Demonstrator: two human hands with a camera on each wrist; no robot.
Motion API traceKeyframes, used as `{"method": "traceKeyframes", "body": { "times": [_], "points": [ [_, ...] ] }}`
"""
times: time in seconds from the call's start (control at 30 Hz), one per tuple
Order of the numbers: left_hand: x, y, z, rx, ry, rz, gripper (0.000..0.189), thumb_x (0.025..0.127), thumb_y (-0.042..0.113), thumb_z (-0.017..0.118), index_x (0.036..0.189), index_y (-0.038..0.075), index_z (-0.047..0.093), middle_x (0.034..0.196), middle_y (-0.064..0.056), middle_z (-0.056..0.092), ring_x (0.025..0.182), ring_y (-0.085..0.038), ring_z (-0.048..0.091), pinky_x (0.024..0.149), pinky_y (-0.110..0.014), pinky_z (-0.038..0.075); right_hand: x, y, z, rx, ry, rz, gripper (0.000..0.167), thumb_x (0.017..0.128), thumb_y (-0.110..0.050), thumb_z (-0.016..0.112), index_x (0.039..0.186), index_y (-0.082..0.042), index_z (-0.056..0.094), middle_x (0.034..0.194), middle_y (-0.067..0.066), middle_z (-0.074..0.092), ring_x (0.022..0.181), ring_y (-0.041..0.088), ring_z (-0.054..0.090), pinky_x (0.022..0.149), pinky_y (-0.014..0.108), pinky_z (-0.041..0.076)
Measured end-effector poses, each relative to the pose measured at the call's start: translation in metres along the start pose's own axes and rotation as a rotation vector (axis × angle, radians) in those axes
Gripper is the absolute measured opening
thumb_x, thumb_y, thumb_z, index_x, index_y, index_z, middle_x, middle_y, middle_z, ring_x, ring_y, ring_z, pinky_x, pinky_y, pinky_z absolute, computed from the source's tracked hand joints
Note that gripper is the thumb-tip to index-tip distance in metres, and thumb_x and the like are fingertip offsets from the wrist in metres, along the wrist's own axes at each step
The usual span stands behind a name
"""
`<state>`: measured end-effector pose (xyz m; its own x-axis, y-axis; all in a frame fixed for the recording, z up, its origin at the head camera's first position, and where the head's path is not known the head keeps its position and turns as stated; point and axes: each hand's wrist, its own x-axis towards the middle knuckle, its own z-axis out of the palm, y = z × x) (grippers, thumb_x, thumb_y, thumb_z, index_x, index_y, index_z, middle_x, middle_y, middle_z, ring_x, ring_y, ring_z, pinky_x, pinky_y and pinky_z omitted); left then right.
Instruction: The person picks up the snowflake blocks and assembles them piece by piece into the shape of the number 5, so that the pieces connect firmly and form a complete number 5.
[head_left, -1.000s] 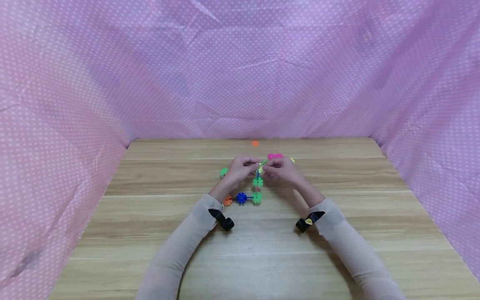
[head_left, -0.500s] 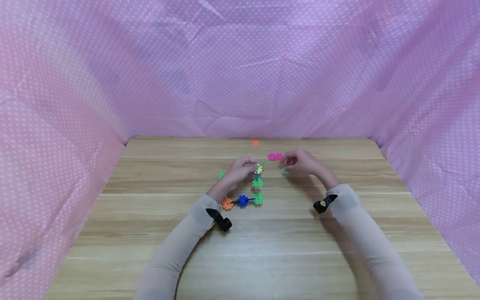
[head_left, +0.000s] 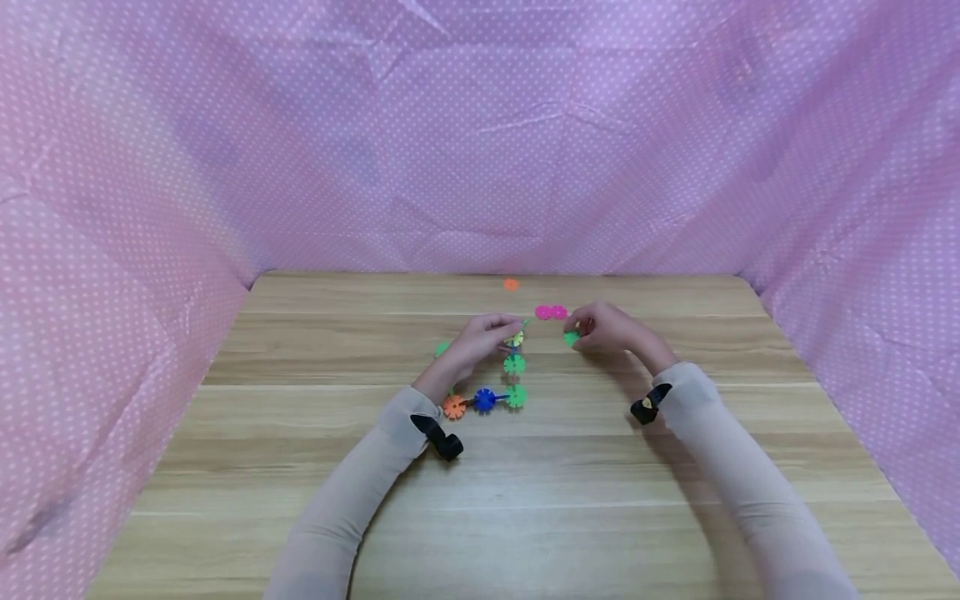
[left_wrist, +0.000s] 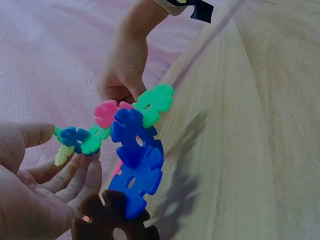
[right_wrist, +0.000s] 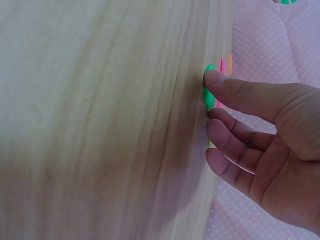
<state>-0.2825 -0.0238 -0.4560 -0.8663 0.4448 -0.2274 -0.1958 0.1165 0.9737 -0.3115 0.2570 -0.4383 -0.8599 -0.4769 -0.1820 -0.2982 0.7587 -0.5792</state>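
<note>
My left hand [head_left: 480, 342] pinches the upper end of a chain of snowflake building discs, near a yellow disc [head_left: 515, 339]. From there the chain runs down through green discs [head_left: 514, 365], then leftward through a blue disc [head_left: 484, 400] to an orange disc [head_left: 453, 407]. In the left wrist view, blue discs [left_wrist: 135, 140] and a brown disc [left_wrist: 112, 220] slot together edge to edge. My right hand [head_left: 606, 325] holds a loose green disc [right_wrist: 209, 87] at the table, thumb on it and index fingertip at its edge.
Two pink discs [head_left: 551, 312] lie side by side just beyond my right fingers. Farther back, an orange disc [head_left: 511, 284] rests near the rear edge of the wooden table [head_left: 570, 500]. Pink dotted cloth [head_left: 480, 167] hangs behind and along both sides.
My right hand has left the chain and moved right to the green disc, which has tilted to show more of its face. My left hand stays with the chain.
</note>
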Motion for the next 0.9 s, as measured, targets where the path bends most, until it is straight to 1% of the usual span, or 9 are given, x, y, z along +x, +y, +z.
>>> {"method": "traceKeyframes", "body": {
  "times": [0.2,0.33,0.43,0.5,0.6,0.7,0.8,0.9],
  "points": [
    [0.002,-0.002,0.000,-0.011,-0.017,-0.008,0.040,0.105,0.030,0.060,0.139,0.009,0.061,0.137,-0.014,0.064,0.117,-0.023,0.066,0.102,-0.034,0.056,-0.003,0.000,0.002,0.031,0.020,0.016,0.023,0.084,0.001,0.077,0.105,-0.001,0.068,0.092,0.014,0.064,0.086,0.024,0.058,0.075,0.031,0.049],
    [0.001,-0.001,0.000,-0.013,-0.020,-0.020,0.041,0.105,0.029,0.059,0.140,0.009,0.060,0.137,-0.014,0.064,0.119,-0.026,0.065,0.103,-0.035,0.055,-0.005,0.000,0.004,0.065,0.044,-0.004,0.024,0.082,0.003,0.077,0.103,-0.002,0.066,0.092,0.014,0.065,0.086,0.024,0.059,0.074,0.031,0.051],
    [0.000,0.000,0.000,-0.010,-0.015,-0.029,0.041,0.105,0.030,0.059,0.141,0.010,0.060,0.138,-0.013,0.064,0.121,-0.026,0.065,0.103,-0.036,0.055,-0.007,-0.002,0.007,0.087,0.070,-0.009,0.021,0.084,0.004,0.075,0.103,-0.001,0.068,0.091,0.015,0.067,0.085,0.024,0.060,0.073,0.029,0.051],
    [-0.001,0.000,0.001,-0.008,-0.012,-0.032,0.040,0.105,0.030,0.060,0.140,0.011,0.060,0.137,-0.012,0.065,0.120,-0.027,0.065,0.103,-0.037,0.055,-0.009,-0.005,0.008,0.109,0.096,0.008,0.018,0.088,0.003,0.071,0.105,-0.001,0.069,0.092,0.015,0.068,0.085,0.022,0.061,0.072,0.027,0.051],
    [-0.001,0.000,0.001,-0.007,-0.013,-0.030,0.041,0.105,0.029,0.059,0.141,0.011,0.060,0.136,-0.012,0.065,0.120,-0.028,0.066,0.103,-0.037,0.055,-0.013,-0.014,0.010,0.204,0.152,0.052,0.017,0.093,-0.001,0.067,0.110,0.000,0.069,0.093,0.016,0.068,0.081,0.018,0.060,0.068,0.025,0.052],
    [-0.001,0.000,0.001,-0.011,-0.015,-0.026,0.041,0.105,0.029,0.059,0.141,0.010,0.060,0.136,-0.013,0.066,0.120,-0.029,0.066,0.104,-0.038,0.055,-0.016,-0.024,0.013,0.335,0.215,0.059,0.023,0.095,-0.003,0.067,0.116,0.005,0.067,0.094,0.018,0.068,0.078,0.013,0.060,0.066,0.026,0.054],
    [0.000,-0.001,0.001,-0.022,-0.011,-0.024,0.041,0.104,0.028,0.060,0.140,0.009,0.060,0.135,-0.013,0.066,0.120,-0.028,0.066,0.104,-0.038,0.055,-0.017,-0.035,0.016,0.466,0.254,0.045,0.027,0.095,-0.002,0.068,0.119,0.011,0.064,0.091,0.015,0.070,0.075,0.012,0.065,0.069,0.029,0.060],
    [0.000,-0.001,0.002,-0.030,-0.006,-0.025,0.040,0.104,0.028,0.060,0.140,0.008,0.060,0.134,-0.013,0.067,0.120,-0.027,0.066,0.104,-0.038,0.055,-0.016,-0.044,0.020,0.566,0.282,0.048,0.029,0.095,-0.002,0.068,0.120,0.013,0.063,0.086,0.008,0.072,0.076,0.013,0.070,0.073,0.033,0.063]
  ]
}}
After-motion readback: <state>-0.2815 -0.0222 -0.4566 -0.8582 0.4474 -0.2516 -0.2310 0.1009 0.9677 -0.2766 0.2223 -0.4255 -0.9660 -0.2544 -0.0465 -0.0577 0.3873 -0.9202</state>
